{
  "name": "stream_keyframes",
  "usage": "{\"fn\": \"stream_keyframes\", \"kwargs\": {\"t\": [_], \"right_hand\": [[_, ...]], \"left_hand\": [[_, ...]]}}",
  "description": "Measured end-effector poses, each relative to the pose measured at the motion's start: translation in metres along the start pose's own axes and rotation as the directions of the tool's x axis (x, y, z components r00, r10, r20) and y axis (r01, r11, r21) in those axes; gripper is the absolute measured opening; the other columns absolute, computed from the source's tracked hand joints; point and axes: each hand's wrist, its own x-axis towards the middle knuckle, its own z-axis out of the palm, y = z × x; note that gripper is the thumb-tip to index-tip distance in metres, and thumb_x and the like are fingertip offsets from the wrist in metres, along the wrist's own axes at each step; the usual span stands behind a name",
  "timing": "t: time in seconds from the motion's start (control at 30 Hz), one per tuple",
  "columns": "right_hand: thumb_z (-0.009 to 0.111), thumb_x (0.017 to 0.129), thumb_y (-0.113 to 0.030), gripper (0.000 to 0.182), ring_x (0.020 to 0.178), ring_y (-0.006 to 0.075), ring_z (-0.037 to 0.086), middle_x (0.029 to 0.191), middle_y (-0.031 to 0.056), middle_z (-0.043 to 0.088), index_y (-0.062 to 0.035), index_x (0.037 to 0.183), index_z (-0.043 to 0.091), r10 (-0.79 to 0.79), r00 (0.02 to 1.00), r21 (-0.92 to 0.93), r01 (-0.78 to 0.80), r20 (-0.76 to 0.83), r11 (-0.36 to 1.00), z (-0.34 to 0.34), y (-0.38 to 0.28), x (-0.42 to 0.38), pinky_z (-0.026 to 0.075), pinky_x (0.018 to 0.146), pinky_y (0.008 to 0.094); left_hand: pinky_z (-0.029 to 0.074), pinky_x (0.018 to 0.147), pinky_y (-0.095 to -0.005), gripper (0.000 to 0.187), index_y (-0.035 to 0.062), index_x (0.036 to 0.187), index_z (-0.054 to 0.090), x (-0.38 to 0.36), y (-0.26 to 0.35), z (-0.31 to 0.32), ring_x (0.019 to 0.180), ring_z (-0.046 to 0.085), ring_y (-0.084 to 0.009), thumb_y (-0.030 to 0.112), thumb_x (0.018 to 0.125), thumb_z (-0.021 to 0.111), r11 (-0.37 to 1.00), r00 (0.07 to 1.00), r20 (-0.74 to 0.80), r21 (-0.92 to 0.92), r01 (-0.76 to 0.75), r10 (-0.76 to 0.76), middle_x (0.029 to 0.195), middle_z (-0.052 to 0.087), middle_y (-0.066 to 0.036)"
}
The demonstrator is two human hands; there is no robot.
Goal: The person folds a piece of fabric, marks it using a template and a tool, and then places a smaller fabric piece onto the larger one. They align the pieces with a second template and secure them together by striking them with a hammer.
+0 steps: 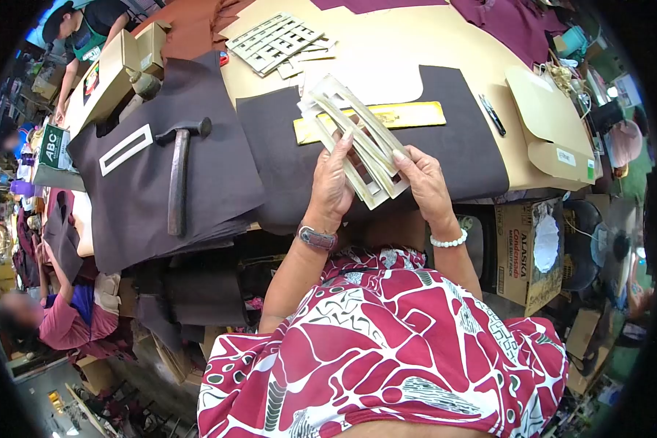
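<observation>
My left hand [331,184] and my right hand [425,187] grip a small fanned bunch of cream slotted frames [373,148] from both sides. Both thumbs lie on top, and the other fingers are mostly hidden behind. Below the bunch, a yellow bar [422,114] rests on a dark brown sheet [460,150] that looks like leather. To the left, a hammer [177,179] lies on a stack of similar dark sheets [219,171]. Beside its head is a single cream rectangular frame [126,150].
More slotted pieces [274,42] are piled at the back of the table. A pen-like tool [492,115] and an open cardboard box [544,124] are on the right. One person [95,28] stands at the far left; another [80,314] is at lower left.
</observation>
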Motion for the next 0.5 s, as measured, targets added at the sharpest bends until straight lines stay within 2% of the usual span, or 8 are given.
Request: {"fn": "stream_keyframes", "kwargs": {"t": [0.03,0.13,0.17,0.23,0.27,0.37,0.47,0.5], "right_hand": [[0.051,0.095,-0.015,0.02,0.071,0.0018,0.052,0.08,-0.001,0.062,0.002,0.098,0.061,0.036,0.999,0.028,-0.037,0.019,0.999,0.0,0.0,-0.001,0.045,0.063,0.0199],[0.055,0.092,-0.014,0.02,0.075,0.0051,0.055,0.086,0.003,0.062,0.0024,0.102,0.061,0.086,0.996,-0.105,-0.082,0.029,0.991,-0.006,-0.002,-0.001,0.046,0.066,0.0222],[0.057,0.09,-0.014,0.022,0.076,0.0078,0.056,0.09,0.0055,0.063,0.0026,0.105,0.06,-0.029,0.998,-0.276,0.015,-0.047,0.961,-0.003,-0.003,-0.002,0.046,0.067,0.0235],[0.061,0.086,-0.013,0.029,0.078,0.0134,0.058,0.096,0.0105,0.063,0.0031,0.11,0.059,-0.284,0.95,-0.604,0.151,-0.129,0.782,0.007,-0.006,-0.003,0.048,0.07,0.0262],[0.062,0.085,-0.013,0.032,0.08,0.0162,0.059,0.098,0.0126,0.062,0.003,0.112,0.058,-0.326,0.94,-0.613,0.202,-0.097,0.764,0.008,-0.008,0.0,0.048,0.072,0.0275],[0.064,0.081,-0.012,0.039,0.086,0.0243,0.062,0.103,0.0177,0.062,0.0032,0.116,0.056,-0.464,0.886,-0.634,0.363,0.007,0.683,0.01,-0.024,0.023,0.05,0.077,0.0319],[0.064,0.083,-0.013,0.038,0.08,0.0182,0.062,0.089,0.0123,0.065,0.005,0.117,0.056,-0.353,0.935,-0.475,0.308,-0.007,0.825,0.012,-0.035,0.058,0.05,0.075,0.0285],[0.063,0.084,-0.012,0.038,0.078,0.0155,0.062,0.087,0.0103,0.065,0.0052,0.117,0.056,-0.298,0.954,-0.388,0.284,0.024,0.877,0.009,-0.035,0.068,0.05,0.072,0.0269]], "left_hand": [[0.051,0.088,-0.0388,0.036,0.0054,0.128,0.046,0.001,-0.002,0.0,0.103,0.057,-0.0184,0.021,0.096,0.049,1.0,1.0,0.004,-0.016,-0.024,0.024,0.115,0.057,-0.009],[0.05,0.088,-0.039,0.036,0.0041,0.128,0.046,0.001,-0.004,0.0,0.104,0.057,-0.019,0.02,0.096,0.048,0.995,0.999,0.016,-0.094,-0.031,0.032,0.115,0.057,-0.008],[0.048,0.091,-0.0381,0.038,0.0044,0.132,0.041,0.0,-0.003,0.0,0.108,0.055,-0.0195,0.018,0.097,0.043,0.998,0.999,0.015,-0.052,-0.035,0.036,0.119,0.055,-0.01],[0.051,0.088,-0.0377,0.036,0.0034,0.129,0.044,-0.001,-0.002,0.0,0.105,0.057,-0.0194,0.016,0.096,0.045,0.997,1.0,0.017,-0.072,-0.019,0.02,0.117,0.056,-0.011],[0.052,0.086,-0.0375,0.035,0.0029,0.128,0.045,-0.002,-0.002,-0.001,0.103,0.058,-0.0194,0.015,0.095,0.047,0.997,1.0,0.019,-0.08,-0.011,0.013,0.115,0.057,-0.011],[0.053,0.084,-0.0351,0.038,0.0024,0.129,0.044,-0.012,0.006,0.005,0.101,0.06,-0.0192,0.012,0.093,0.048,0.991,0.995,0.044,0.101,0.082,-0.087,0.115,0.057,-0.012],[0.05,0.087,-0.0328,0.042,0.0026,0.132,0.043,-0.022,0.013,0.008,0.102,0.058,-0.0173,0.008,0.091,0.049,0.959,0.977,0.086,0.224,0.173,-0.197,0.119,0.055,-0.01],[0.052,0.084,-0.0305,0.043,0.0021,0.131,0.043,-0.024,0.014,0.007,0.101,0.059,-0.0164,0.006,0.089,0.051,0.954,0.968,0.099,0.223,0.202,-0.229,0.118,0.056,-0.01]]}}
